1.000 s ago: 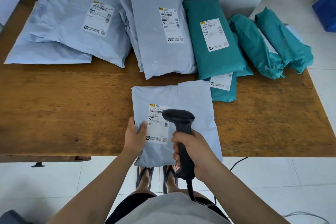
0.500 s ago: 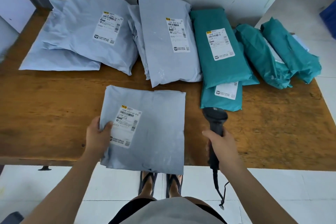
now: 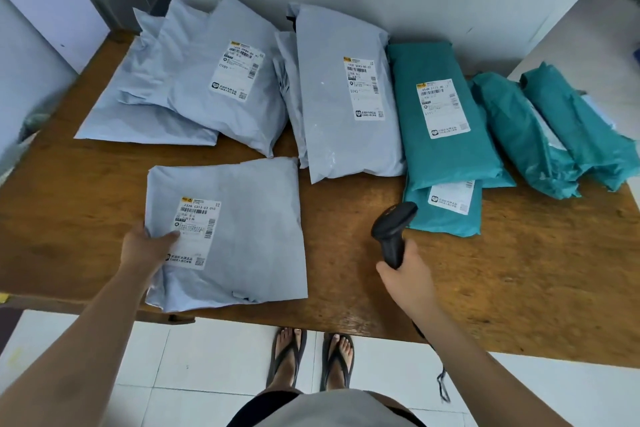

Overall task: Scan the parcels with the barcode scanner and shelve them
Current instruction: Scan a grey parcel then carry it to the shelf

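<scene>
A flat grey parcel with a white shipping label lies near the front edge of the wooden table. My left hand grips its left edge, thumb on top by the label. To the right, my right hand holds the handle of the black barcode scanner over bare table. The scanner's head points up and away, close to a teal parcel.
Several grey parcels and teal parcels lie along the back of the table against a white wall. The scanner's cable hangs off the front edge. My feet in sandals stand on white floor tiles below.
My left hand has slid the grey parcel to the left along the front edge. My right hand has carried the scanner off the label and out to the right.
</scene>
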A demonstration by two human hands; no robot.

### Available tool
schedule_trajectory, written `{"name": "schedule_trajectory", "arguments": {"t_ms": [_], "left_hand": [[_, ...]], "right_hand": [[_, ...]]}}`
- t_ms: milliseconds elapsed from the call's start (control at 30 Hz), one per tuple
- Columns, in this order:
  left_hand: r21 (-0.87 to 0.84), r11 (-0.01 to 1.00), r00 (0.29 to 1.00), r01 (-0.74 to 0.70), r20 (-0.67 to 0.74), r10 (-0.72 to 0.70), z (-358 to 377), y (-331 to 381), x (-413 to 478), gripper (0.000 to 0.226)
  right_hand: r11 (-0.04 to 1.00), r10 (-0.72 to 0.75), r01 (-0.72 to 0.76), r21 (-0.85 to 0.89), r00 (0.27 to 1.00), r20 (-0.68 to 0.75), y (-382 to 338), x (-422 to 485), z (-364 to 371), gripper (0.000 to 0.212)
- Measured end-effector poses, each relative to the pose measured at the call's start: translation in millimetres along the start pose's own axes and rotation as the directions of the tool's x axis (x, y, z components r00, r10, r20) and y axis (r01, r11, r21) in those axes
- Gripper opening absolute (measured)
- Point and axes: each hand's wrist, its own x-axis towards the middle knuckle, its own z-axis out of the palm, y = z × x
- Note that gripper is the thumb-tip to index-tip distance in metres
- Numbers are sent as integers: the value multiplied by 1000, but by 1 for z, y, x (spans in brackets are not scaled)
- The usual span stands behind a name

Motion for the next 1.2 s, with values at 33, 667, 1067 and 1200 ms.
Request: {"name": "schedule_trajectory", "arguments": {"t_ms": [33, 667, 1067, 1200], "left_hand": [[-3, 1000, 1000, 9, 11, -9, -1, -1, 1, 38], [14, 993, 989, -119, 86, 118, -15, -17, 8, 34], [-17, 951, 950, -308, 43, 309, -22, -20, -11, 24], [-215, 905, 926, -367, 5, 377, -24, 8, -50, 25]], "right_hand": [[996, -41, 42, -76, 999, 12, 6, 7, 3, 43], [965, -234, 234, -117, 972, 11, -73, 10, 87, 61], [843, 148, -262, 469, 952, 266, -122, 15, 99, 18], [849, 83, -173, 499, 977, 198, -115, -8, 55, 16]]}}
